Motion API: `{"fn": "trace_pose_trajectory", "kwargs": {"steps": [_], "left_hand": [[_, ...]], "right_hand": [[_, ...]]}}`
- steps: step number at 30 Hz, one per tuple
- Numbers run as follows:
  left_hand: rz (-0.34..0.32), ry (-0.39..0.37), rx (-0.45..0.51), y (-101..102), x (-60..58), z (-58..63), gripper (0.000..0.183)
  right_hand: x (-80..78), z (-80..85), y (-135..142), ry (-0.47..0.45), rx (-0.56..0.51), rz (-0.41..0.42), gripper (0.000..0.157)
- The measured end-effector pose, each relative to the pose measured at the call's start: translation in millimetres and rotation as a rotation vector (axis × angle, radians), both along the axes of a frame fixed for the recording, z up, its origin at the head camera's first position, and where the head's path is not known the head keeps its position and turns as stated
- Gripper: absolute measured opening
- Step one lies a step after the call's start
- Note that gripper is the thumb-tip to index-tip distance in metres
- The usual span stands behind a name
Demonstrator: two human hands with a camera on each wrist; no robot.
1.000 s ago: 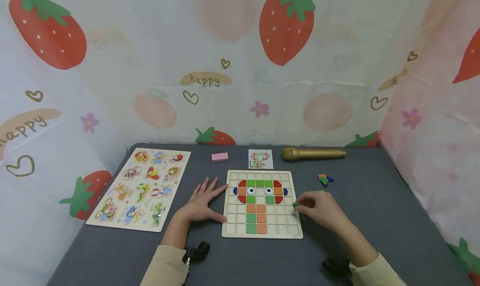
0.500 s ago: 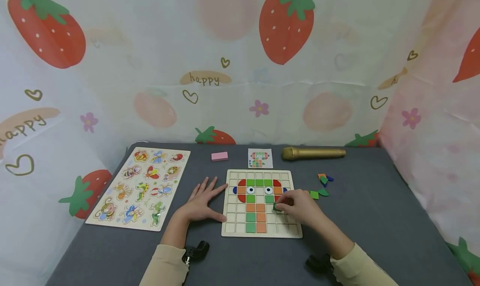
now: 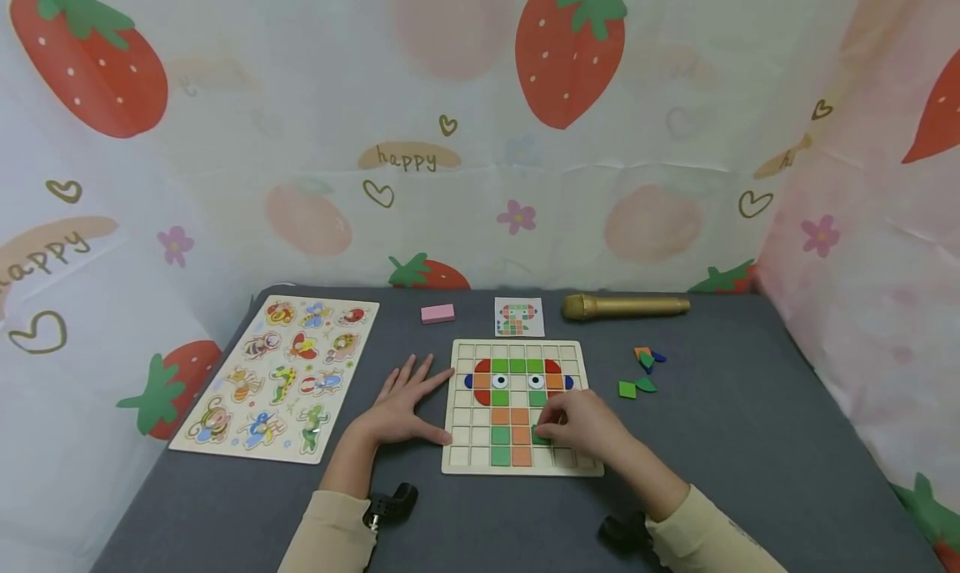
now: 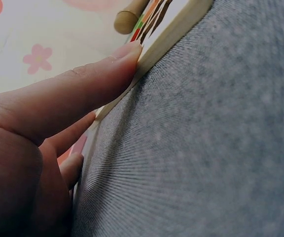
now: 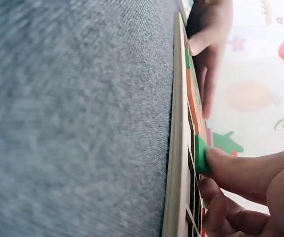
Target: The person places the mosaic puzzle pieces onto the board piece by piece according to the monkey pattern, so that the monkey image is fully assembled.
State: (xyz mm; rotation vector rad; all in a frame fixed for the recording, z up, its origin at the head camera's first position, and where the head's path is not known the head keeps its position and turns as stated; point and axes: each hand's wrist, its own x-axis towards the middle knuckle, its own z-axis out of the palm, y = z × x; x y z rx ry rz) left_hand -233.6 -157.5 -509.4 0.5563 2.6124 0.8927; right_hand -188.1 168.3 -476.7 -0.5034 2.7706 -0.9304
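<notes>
A wooden grid board (image 3: 461,456) lies on the table, partly filled with red, green, orange and blue tiles and two eye tiles. My left hand (image 3: 397,410) is spread flat beside it, thumb and index fingertip touching its left edge. Between thumb and fingers, my right hand (image 3: 581,423) pinches a green tile (image 5: 201,154) over the grid, just right of the orange column. The right hand hides some cells behind it. Right of the board lie a light green square tile (image 3: 627,389) and a darker green tile (image 3: 646,384) with a pointed end.
A small pile of tiles (image 3: 645,356) lies farther back on the right. Behind the board are a pattern card (image 3: 519,317), a pink block (image 3: 437,314) and a gold microphone (image 3: 626,307). An insect picture board (image 3: 281,373) lies at left.
My right hand has moved left with the green tile, from the board's right edge to beside the orange column, uncovering two green tiles on the table. The left hand stays in place.
</notes>
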Motion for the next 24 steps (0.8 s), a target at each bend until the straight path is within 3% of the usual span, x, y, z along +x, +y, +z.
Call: {"fn": "trace_pose_trajectory", "kwargs": {"steps": [11, 24], "left_hand": [[-0.002, 0.003, 0.003, 0, 0.4, 0.7, 0.108], [0.0, -0.002, 0.012, 0, 2.3, 3.2, 0.107]], "right_hand": [[0.1, 1.1, 2, -0.019, 0.004, -0.006, 0.01], [-7.4, 5.8, 41, 0.001, -0.028, -0.135, 0.007]]}}
